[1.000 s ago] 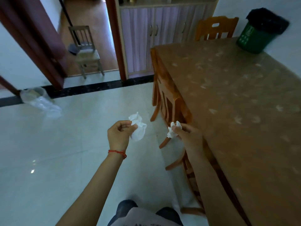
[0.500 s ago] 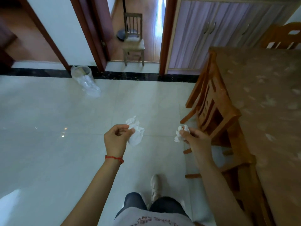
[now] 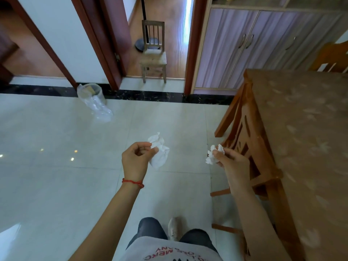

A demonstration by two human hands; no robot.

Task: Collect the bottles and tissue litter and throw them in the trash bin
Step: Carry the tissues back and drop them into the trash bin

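Right now each hand holds one crumpled tissue. The left hand (image 3: 138,159) pinches the bigger tissue (image 3: 159,150) between thumb and fingers (image 3: 153,151), so it hangs just past the fingertips. The right hand (image 3: 232,162) has its fingers closed on the smaller tissue (image 3: 213,154). Both are held out in front of the body, most likely so nothing drops while the person walks.

Far ahead of the left fingers, across the shiny floor (image 3: 56,176), stands a clear trash bin (image 3: 93,96) with a plastic bag spilling out of it. I think that is where the tissues will go. Beside the right fingers are a wooden chair (image 3: 244,140) and the counter (image 3: 305,132).

No bottles show. Red letters on the person's shirt (image 3: 169,251) are upside down and too cut off to read.
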